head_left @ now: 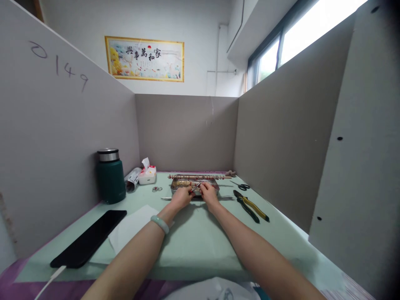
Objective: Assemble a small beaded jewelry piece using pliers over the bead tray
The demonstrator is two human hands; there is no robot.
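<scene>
Both hands meet over the near side of a shallow metal tray that holds small gold and red bits. My left hand, with a pale green bangle on the forearm, is closed in a pinch. My right hand pinches too, close beside it on the right. Something small and thin shows between the fingertips, too tiny to name. Behind the tray's contents lies a rod strung with small red and metallic pieces. A thin metal rod lies under and beside the hands.
Pliers and black scissors lie to the right. On the left are a green thermos, a tissue box, small rings, white paper and a phone on a cable. Partition walls enclose three sides.
</scene>
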